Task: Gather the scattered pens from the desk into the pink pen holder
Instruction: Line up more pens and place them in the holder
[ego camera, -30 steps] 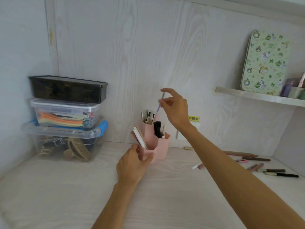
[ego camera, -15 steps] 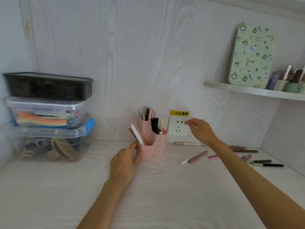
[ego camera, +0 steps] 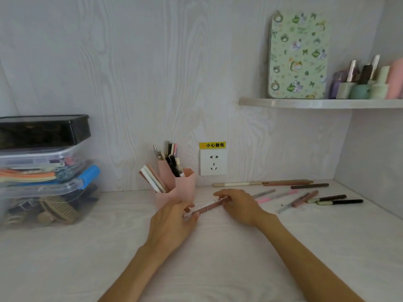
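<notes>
The right hand (ego camera: 239, 205) lies low on the white desk (ego camera: 218, 258), its fingers curled over the far end of a dusty-pink pen (ego camera: 209, 207) that rests flat just in front of the pink pen holder (ego camera: 185, 188). The left hand (ego camera: 172, 225) sits against the holder's front with its fingers relaxed, one fingertip touching the pen's near end, though whether they grip the holder I cannot tell. More loose pens (ego camera: 305, 197) are scattered to the right below the wall socket (ego camera: 213, 162) and shelf (ego camera: 316, 103), while stacked storage boxes (ego camera: 43, 171) stand at the left.
</notes>
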